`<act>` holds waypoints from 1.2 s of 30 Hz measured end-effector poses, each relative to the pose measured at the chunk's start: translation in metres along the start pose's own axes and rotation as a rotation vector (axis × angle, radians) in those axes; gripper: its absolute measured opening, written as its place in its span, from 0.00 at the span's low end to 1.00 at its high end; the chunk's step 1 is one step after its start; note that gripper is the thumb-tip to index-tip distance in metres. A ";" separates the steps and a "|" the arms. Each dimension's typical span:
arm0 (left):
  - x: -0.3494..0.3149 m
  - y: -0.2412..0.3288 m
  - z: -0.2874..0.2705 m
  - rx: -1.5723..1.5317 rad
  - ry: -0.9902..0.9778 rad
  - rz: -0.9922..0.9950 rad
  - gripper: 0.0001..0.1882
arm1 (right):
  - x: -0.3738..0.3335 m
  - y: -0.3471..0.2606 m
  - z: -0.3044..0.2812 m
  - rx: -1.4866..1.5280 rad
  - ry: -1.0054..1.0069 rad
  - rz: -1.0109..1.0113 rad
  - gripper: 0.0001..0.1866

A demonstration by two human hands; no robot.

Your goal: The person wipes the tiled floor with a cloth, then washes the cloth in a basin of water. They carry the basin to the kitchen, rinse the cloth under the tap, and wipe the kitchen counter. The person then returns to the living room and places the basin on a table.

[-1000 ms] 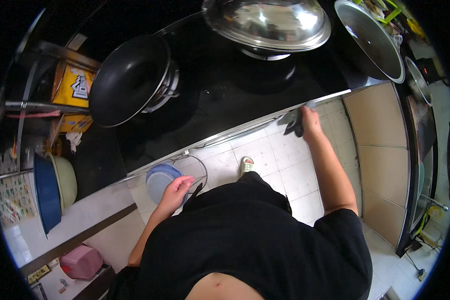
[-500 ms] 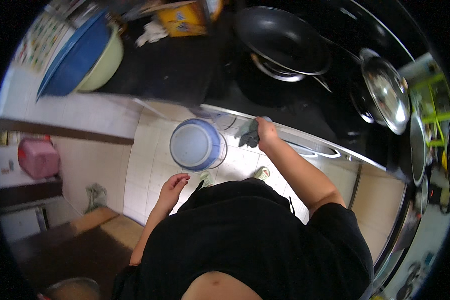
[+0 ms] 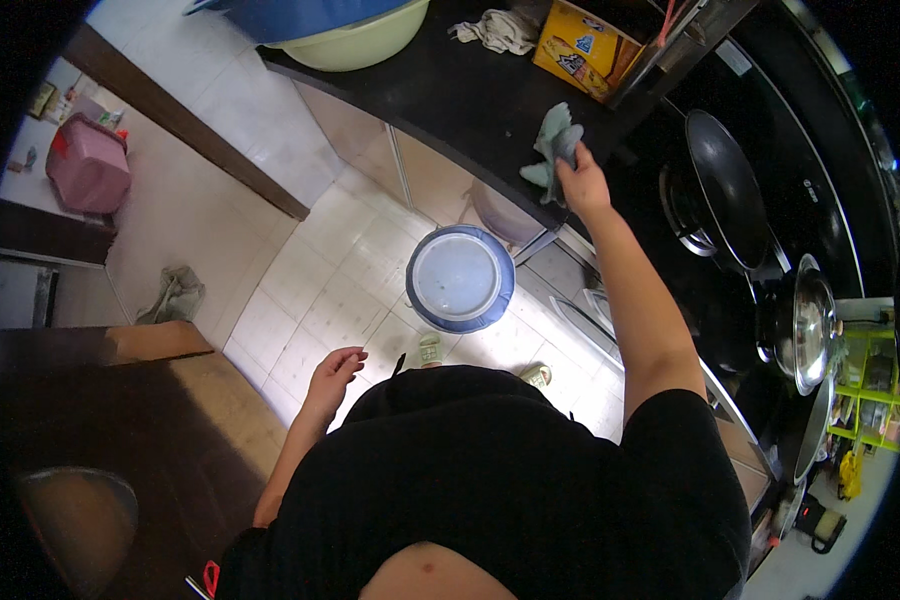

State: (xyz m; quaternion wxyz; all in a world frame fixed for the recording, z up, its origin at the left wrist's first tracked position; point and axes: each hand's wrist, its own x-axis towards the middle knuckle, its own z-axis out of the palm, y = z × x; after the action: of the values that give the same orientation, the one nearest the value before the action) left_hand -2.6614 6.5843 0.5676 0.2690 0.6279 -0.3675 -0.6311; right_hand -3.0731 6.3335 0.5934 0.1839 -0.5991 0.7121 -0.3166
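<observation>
At the front edge of the black counter [image 3: 450,110], my right hand [image 3: 585,187] is closed on a grey-green cloth [image 3: 547,165]. The cloth bunches at my fingertips, and its loose end spreads over the counter surface. My left hand [image 3: 338,378] hangs low beside my body, empty, its fingers slightly bent and partly apart. Nothing touches it. Beyond the cloth stands a yellow box [image 3: 580,50], with a crumpled whitish rag [image 3: 500,32] to its left.
A blue bucket [image 3: 460,278] with a pale top stands on the tiled floor before my feet. A wok [image 3: 725,190] and a glass-lidded pot [image 3: 812,330] are on the stove at right. Blue and pale green basins [image 3: 360,42] sit at the counter's far left.
My right hand with the cloth has gone from below the stove's front edge up onto the counter. The view has turned, shifting the stove right. My left hand still hangs empty.
</observation>
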 end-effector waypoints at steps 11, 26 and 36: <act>0.074 0.054 0.051 0.107 -0.459 -0.002 0.20 | -0.182 0.019 0.001 0.484 -0.524 0.252 0.24; 0.124 0.208 0.276 -0.072 -0.175 0.627 0.14 | -0.263 0.061 -0.168 0.835 0.043 0.310 0.27; 0.107 0.150 0.446 0.475 -0.235 1.164 0.21 | -0.485 0.222 -0.266 1.068 0.650 0.981 0.18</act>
State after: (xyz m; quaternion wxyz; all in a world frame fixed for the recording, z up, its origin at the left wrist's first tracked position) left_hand -3.1283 6.4672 0.5976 0.3791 0.2947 -0.8053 -0.3477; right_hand -3.3031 6.8832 0.5817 0.3478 0.0744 0.6646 -0.6571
